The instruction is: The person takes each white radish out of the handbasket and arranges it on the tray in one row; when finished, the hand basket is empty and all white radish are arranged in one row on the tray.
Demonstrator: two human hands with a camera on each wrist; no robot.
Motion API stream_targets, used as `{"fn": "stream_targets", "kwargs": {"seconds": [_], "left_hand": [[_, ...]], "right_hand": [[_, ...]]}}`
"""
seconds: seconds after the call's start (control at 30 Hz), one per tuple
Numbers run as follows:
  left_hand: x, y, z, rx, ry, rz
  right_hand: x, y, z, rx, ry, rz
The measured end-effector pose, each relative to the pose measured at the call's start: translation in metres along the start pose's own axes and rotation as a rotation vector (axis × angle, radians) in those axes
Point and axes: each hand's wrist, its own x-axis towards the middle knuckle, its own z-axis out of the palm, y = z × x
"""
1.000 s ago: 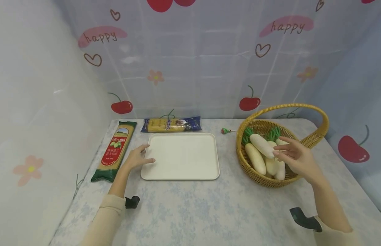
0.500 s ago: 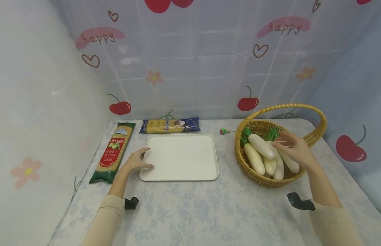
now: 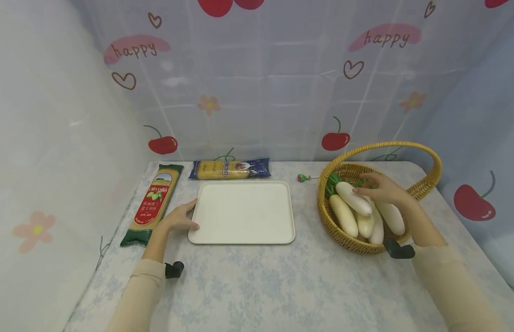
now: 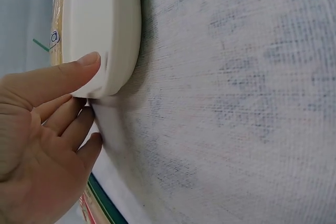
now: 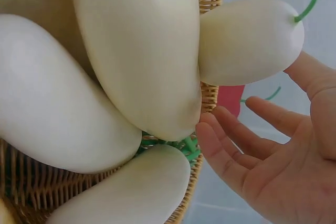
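At the left edge of a white rectangular tray (image 3: 245,213), my left hand (image 3: 180,219) pinches the rim. In the left wrist view the thumb (image 4: 79,74) lies on top of the tray's corner, and the other fingers curl below its edge. My right hand (image 3: 385,190) is over a wicker basket (image 3: 334,236) of several white radishes with green tops. Its fingers are spread above a pale radish (image 3: 353,199). In the right wrist view the fingertips come up to a radish's end (image 5: 142,51), and the thumb is partly hidden behind another radish (image 5: 252,43).
A red and green pasta packet (image 3: 155,200) lies left of the tray, close to the left forearm. Behind the tray is a blue and yellow pasta packet (image 3: 230,169). A small lollipop (image 3: 302,177) lies by the basket, whose tall handle (image 3: 377,145) arches over it.
My right hand has moved left and farther into the basket, over the radishes. My left hand's thumb and fingers have closed onto the tray's left edge. The tray and packets stay put.
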Motion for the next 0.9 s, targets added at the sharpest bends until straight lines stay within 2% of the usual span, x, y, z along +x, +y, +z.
{"fn": "stream_targets", "kwargs": {"seconds": [0.2, 0.33, 0.5, 0.67, 0.9], "left_hand": [[0.006, -0.007, -0.012, 0.077, -0.054, 0.072], [0.007, -0.004, -0.021, 0.092, -0.099, 0.083], [0.011, -0.003, -0.026, 0.100, -0.126, 0.032], [0.015, -0.001, -0.028, 0.130, -0.141, -0.045], [0.019, 0.003, -0.029, 0.141, -0.148, -0.128]], "right_hand": [[0.011, -0.003, -0.004, 0.030, -0.050, 0.038], [0.017, -0.004, -0.005, 0.014, -0.079, 0.075], [0.021, -0.007, -0.003, -0.033, -0.086, 0.048], [0.027, -0.014, 0.001, -0.021, -0.146, 0.011], [0.029, -0.027, 0.001, -0.112, -0.191, 0.006]]}}
